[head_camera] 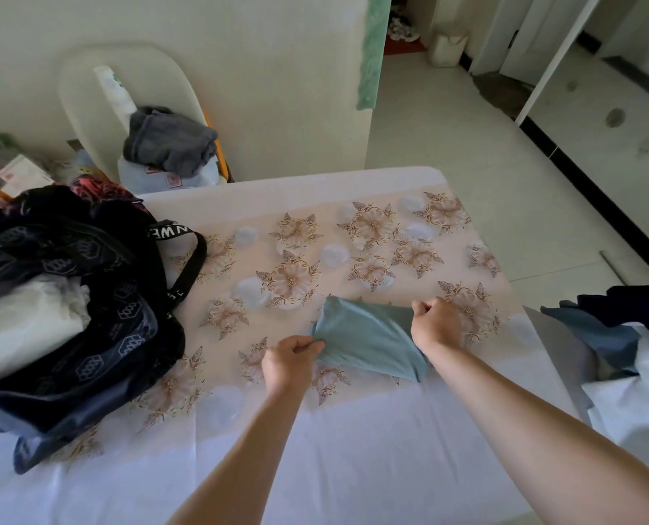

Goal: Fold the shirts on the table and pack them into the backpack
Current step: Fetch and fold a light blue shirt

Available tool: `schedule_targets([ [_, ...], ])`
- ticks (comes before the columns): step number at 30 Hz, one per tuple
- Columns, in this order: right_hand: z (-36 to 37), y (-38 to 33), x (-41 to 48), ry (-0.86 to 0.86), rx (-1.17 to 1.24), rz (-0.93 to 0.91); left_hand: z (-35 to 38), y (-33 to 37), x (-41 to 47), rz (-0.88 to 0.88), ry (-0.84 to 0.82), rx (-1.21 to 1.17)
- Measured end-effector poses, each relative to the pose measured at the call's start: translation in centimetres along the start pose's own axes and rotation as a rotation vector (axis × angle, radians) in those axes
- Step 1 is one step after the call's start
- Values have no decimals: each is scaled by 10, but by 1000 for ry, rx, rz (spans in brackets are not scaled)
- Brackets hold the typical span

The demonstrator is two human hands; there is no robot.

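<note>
Both hands, left (290,359) and right (434,322), clench a half-folded shirt (368,337) at center desk (315,449). At left, the backpack (88,297) seems part-filled; more clothes (618,335) wait at right.

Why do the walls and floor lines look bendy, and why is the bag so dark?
Head view: the wide lens curves the door frame and floor stripe near the edges; soft daylight leaves the black backpack dim, while the green shirt between the left hand and right hand stays sharp.
</note>
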State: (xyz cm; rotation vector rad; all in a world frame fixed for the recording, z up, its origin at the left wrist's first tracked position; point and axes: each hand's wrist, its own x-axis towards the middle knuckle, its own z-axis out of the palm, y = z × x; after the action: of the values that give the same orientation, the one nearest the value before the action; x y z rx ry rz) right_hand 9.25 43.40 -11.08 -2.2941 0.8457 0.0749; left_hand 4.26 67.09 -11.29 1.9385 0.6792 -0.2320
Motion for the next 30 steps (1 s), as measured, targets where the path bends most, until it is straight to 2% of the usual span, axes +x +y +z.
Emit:
schedule_targets([
  [5, 4, -2, -11, 49, 47, -78, -10, -14, -5, 44, 69, 105],
  [9, 7, -2, -21, -28, 148, -128, -4, -13, -8, 9, 32, 52],
  [11, 7, 1, -30, -43, 175, -36, -1, -8, -7, -23, 17, -45],
  [14, 8, 20, -46, -16, 78, 155, 4, -6, -5, -26, 25, -57],
  [17, 4, 36, -59, -121, 105, 145, 5, -13, -2, -42, 67, -171],
  [21, -3, 38, -48, -14, 232, 149, 2, -24, 0, -121, 97, -369],
  [24, -6, 33, -38, -44, 172, 150, 1, -26, -7, -96, 28, -260],
  [26, -8, 30, -35, -92, 51, 114, 0, -21, -9, -5, -30, -8],
  [28, -7, 28, -34, -33, -150, -35, 0, -9, -6, 196, 4, 288],
  [30, -3, 25, -37, 109, -269, -287, 6, 11, -1, 513, 49, 471],
])
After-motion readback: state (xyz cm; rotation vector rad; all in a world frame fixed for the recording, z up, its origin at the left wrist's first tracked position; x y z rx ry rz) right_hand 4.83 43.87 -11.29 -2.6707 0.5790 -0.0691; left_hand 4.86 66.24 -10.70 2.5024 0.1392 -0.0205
